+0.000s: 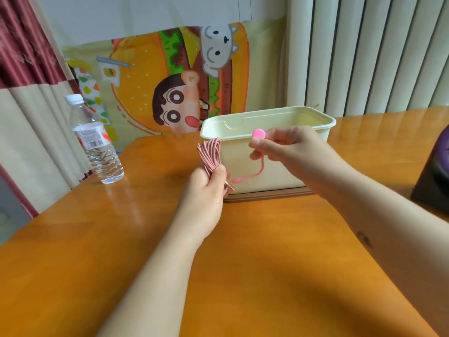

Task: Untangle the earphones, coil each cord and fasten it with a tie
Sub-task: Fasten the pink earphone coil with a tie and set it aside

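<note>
The left hand [206,188] is closed round a bundle of coiled pink earphone cord [211,154], held upright above the wooden table [243,263]. The loops stick up out of the fist, and a small metal plug [229,186] pokes out on its right side. Just to the right and a little higher, the right hand [286,147] pinches a pink tie [258,134] between thumb and fingers. The tie's round end shows above the fingertips and its thin strap hangs down, curving left toward the plug (whether the two touch is hard to tell). The hands are apart, each gripping its own thing.

Behind them stands a cream plastic box [267,117] on a brown base. A clear water bottle [97,142] stands far left on the table, a cartoon burger cloth [170,81] hangs beyond, and a dark object [435,181] sits at the right edge.
</note>
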`<state>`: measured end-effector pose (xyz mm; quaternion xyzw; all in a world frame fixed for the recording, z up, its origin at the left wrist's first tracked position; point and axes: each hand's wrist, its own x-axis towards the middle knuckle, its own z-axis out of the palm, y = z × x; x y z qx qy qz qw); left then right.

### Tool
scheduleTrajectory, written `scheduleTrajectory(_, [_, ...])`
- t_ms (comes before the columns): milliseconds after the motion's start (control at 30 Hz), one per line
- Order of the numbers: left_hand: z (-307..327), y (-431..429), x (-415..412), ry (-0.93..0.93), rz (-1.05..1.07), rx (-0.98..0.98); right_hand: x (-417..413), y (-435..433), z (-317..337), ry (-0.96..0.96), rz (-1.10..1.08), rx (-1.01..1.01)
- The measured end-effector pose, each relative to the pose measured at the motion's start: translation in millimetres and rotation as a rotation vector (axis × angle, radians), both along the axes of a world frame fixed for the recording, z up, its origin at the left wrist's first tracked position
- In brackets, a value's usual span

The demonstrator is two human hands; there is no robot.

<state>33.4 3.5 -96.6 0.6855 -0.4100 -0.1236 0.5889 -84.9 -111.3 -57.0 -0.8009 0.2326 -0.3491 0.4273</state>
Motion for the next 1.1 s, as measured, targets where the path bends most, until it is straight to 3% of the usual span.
scheduleTrajectory(100, [2.1,2.2,1.8,0.111,-0.025,0.047,-7.3,3.3,10.1,0.086,0.011,-0.116])
scheduleTrajectory(233, [7.9,7.1,-6.0,0.427,-0.224,0.086,-12.9,12.7,21.4,0.220,0.103,-0.185])
scheduleTrajectory(333, [9.7,10.3,-13.9,0.516,-0.377,0.183,-13.4,19.4,25.4,0.305,0.211,-0.273])
scheduleTrajectory(567, [8.0,13.7,-19.6,0.379,-0.469,0.341,-7.3,26.9,20.1,0.351,0.197,-0.417])
scheduleTrajectory(700, [5.7,14.7,-21.9,0.216,-0.468,0.425,-3.9,24.2,13.7,0.404,0.224,-0.402])
scheduleTrajectory(900, [2.3,13.4,-17.8,-0.117,-0.397,0.495,1.8,20.3,-1.2,0.367,0.288,-0.159])
scheduleTrajectory(1100, [2.9,13.1,-12.4,-0.189,-0.331,0.461,7.1,12.1,-13.0,0.255,0.249,0.091])
